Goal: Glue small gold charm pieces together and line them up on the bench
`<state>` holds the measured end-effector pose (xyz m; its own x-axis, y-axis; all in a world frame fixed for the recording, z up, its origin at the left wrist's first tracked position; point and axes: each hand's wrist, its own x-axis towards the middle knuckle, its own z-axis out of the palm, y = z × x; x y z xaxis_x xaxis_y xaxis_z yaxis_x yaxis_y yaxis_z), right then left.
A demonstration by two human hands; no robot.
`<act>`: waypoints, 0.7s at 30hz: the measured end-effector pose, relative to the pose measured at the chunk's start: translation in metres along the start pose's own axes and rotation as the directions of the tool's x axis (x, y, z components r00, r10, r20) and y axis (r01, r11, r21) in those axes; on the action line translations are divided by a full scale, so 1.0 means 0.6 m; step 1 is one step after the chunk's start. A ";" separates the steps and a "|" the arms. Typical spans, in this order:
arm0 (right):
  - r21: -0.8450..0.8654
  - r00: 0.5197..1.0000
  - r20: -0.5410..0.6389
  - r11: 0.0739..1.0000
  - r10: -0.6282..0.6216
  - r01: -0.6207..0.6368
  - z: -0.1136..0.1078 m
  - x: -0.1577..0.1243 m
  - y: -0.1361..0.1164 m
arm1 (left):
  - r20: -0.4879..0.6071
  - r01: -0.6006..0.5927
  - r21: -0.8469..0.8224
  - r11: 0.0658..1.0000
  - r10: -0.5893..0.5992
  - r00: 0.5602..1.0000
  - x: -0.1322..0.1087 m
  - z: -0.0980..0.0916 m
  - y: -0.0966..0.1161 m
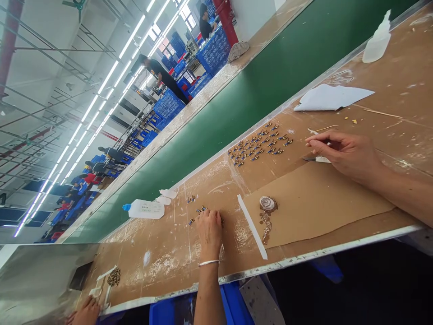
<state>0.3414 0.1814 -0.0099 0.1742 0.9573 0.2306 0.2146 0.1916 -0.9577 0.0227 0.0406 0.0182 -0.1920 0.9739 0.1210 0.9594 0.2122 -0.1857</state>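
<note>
My left hand (pixel 209 228), with a thin bracelet at the wrist, reaches down to the table with its fingers bent and close together. Small blue-and-gold pieces (pixel 202 209) lie right at its fingertips, which hide what they hold, if anything. Farther right, my right hand (pixel 348 155) is closed in a pinch above the cardboard; what sits between thumb and finger is too small to make out. A thin stick (pixel 326 128) shows just beyond those fingertips. Beneath the hand lies a small knife (pixel 316 159) with a pale handle. Several more blue-and-gold pieces (pixel 257 144) are spread in rows.
A round dish of brown paste (pixel 268 204) stands on a cardboard sheet (pixel 314 198). A blue-capped bottle (pixel 147 209), white paper (pixel 334 98) and a squeeze bottle (pixel 377 40) are around. Behind runs a green belt (pixel 216 135). Another person's hand (pixel 87 311) is at lower left.
</note>
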 end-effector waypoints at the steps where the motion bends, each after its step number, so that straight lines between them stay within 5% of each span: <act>1: 0.008 1.000 -0.001 1.000 -0.004 0.005 0.000 0.000 0.002 | -0.010 0.001 -0.008 1.000 -0.001 1.000 -0.006 -0.003 0.002; 7: 0.012 0.999 -0.008 0.999 -0.047 0.047 0.004 0.004 0.009 | -0.167 -0.051 -0.085 0.995 0.036 0.985 -0.087 0.003 0.038; 12: 0.018 0.998 0.006 0.998 -0.064 0.063 0.005 0.004 0.010 | -0.170 -0.021 -0.162 0.987 -0.007 0.985 -0.129 0.016 0.060; 21: 0.006 0.999 0.001 0.999 -0.032 0.032 0.005 0.001 0.009 | -0.243 0.075 -0.338 0.938 -0.164 0.956 -0.161 0.050 0.036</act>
<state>0.3399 0.1836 -0.0154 0.1663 0.9509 0.2611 0.2144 0.2236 -0.9508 0.0558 -0.0468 -0.0265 -0.2906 0.8768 0.3831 0.9555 0.2448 0.1646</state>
